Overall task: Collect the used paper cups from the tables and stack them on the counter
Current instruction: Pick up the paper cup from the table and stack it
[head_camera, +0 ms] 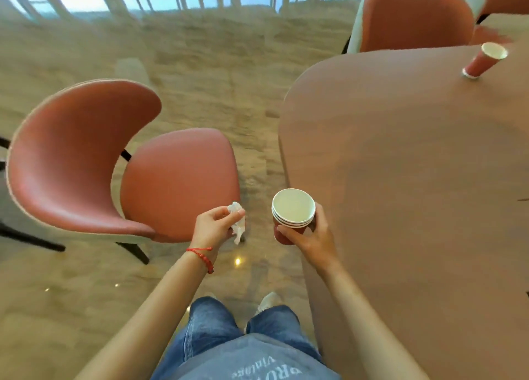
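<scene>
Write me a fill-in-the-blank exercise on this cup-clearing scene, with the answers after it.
1. The right hand holds a stack of ___ nested cups.
2. The left hand holds a crumpled white ___.
3. One lone cup stands on the ___, upright.

Answers: three; tissue; table

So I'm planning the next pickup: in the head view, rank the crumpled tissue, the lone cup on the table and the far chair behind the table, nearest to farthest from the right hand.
1. Crumpled tissue: just left of the right hand, pinched in the left hand.
2. Lone cup: far side of the table, ahead and to the right.
3. Far chair: behind the table, beyond that cup.
</scene>
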